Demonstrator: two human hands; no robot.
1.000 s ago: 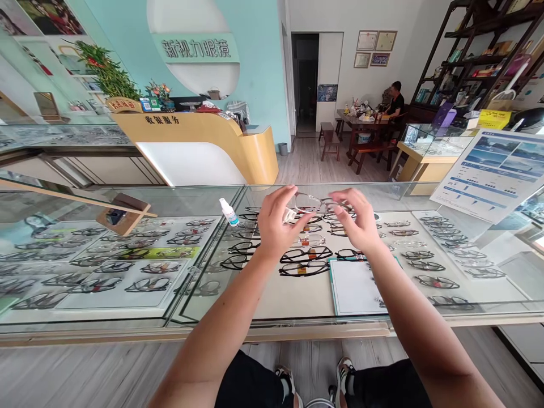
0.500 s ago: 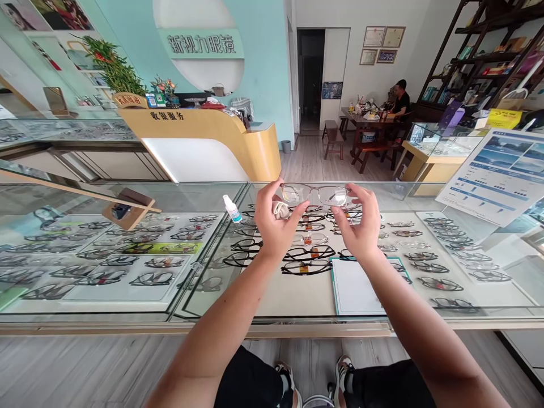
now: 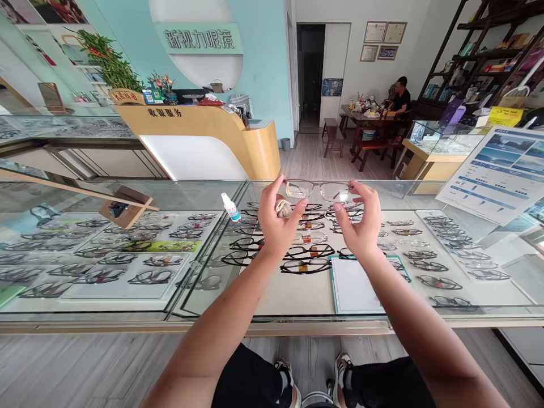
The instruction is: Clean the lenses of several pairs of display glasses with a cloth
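A pair of eyeglasses (image 3: 317,184) with a thin frame is held up over the glass display counter, lenses facing me. My left hand (image 3: 278,218) grips its left end between thumb and fingers, and a crumpled pale cloth (image 3: 283,208) is tucked in the same palm. At the other end, my right hand (image 3: 362,218) is closed on the frame's right side. A white spray bottle (image 3: 230,207) with a blue label stands on the glass to the left of my hands. Below them, rows of eyeglasses (image 3: 308,251) lie inside the case.
A white sheet with a teal edge (image 3: 356,286) lies near the counter's front. The wooden block stand (image 3: 127,207) is at left, a printed board (image 3: 497,175) at right. Across the room are a cashier desk (image 3: 182,122) and a seated person (image 3: 400,97) at a table.
The eyeglasses have risen slightly and shifted a little to the right with both hands. The view has moved slightly; the spray bottle stays on the counter.
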